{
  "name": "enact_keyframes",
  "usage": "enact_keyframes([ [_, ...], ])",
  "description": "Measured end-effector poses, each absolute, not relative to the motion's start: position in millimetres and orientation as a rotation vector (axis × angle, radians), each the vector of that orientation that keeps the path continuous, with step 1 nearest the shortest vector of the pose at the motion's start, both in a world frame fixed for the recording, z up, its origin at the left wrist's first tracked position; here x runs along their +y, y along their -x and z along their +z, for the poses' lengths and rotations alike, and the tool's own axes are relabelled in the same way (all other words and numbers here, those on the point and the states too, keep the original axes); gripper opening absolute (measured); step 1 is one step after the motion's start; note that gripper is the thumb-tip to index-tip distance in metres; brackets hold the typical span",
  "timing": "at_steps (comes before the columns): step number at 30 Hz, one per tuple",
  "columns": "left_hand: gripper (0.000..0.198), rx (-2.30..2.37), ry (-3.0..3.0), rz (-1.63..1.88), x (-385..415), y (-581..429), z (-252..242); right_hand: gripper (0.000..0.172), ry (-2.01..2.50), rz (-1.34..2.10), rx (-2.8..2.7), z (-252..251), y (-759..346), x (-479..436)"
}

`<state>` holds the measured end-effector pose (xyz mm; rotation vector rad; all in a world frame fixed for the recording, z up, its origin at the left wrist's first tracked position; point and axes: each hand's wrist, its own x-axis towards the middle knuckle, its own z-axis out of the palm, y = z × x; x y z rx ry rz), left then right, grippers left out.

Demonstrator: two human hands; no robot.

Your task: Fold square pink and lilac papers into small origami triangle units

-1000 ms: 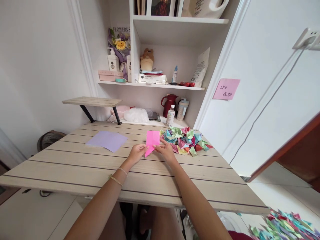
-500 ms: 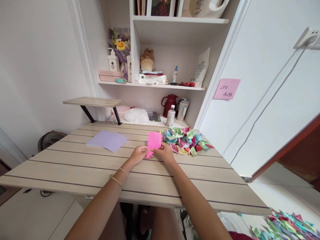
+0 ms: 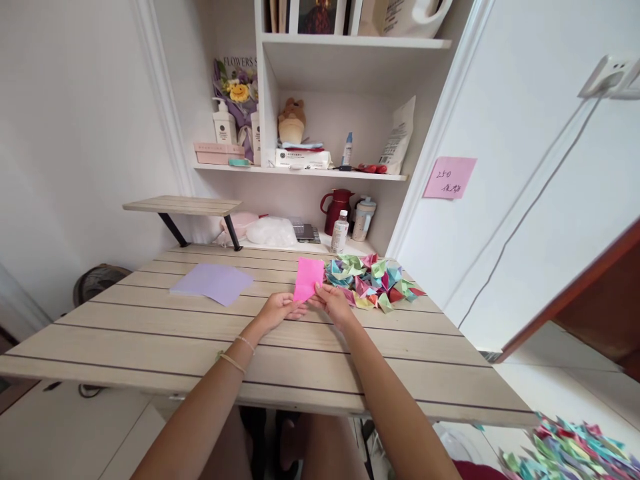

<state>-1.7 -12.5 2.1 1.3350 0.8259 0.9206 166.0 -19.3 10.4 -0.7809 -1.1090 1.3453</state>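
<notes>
A bright pink sheet of paper [image 3: 309, 277] is held up above the middle of the table, its lower edge slanted. My left hand [image 3: 280, 310] grips the lower left corner, fingers closed on it. On the lower right edge my right hand [image 3: 333, 303] pinches the same paper, thumb on its face. Close to the right of that hand lies a heap of small folded paper pieces [image 3: 370, 280] in green, blue, pink, red and yellow. Farther left rests a stack of lilac paper [image 3: 215, 280], its top sheet turned askew.
A slatted wooden table [image 3: 200, 340] spans the view, with a small raised shelf [image 3: 185, 205] at its back left. Behind stand a clear bottle [image 3: 340, 231], a red jug [image 3: 336, 210] and a tumbler [image 3: 363, 219]. More folded pieces [image 3: 575, 447] lie at the lower right.
The pointed flap that hung at the pink paper's bottom no longer shows there. My right thumb has moved up onto the paper's lower right, and the paper tilts slightly.
</notes>
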Motion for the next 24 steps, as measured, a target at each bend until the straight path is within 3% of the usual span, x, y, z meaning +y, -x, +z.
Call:
enact_keyframes([
  [5, 0.031, 0.973, -1.499, 0.977, -10.6, 3.8, 0.3, 0.035, 0.988, 0.999, -1.263, 12.1, -171.3, -17.7],
  [8, 0.041, 1.028, -1.505, 0.993, -11.2, 5.4, 3.1, 0.031, 0.973, 0.994, -1.352, 15.2, -171.7, -19.9],
  [11, 0.058, 0.821, -1.283, 1.055, -14.4, 5.6, 11.2, 0.026, 0.946, 0.941, -1.457, 16.6, -169.7, -22.2],
  [15, 0.062, 0.617, -1.082, 1.108, -17.5, 5.4, 19.4, 0.018, 0.915, 0.768, -1.591, 14.9, -169.3, -21.7],
  [24, 0.059, 0.913, -1.222, 1.205, -7.3, 10.0, 6.2, 0.025, 0.865, 0.886, -1.81, 15.9, -175.2, -24.3],
])
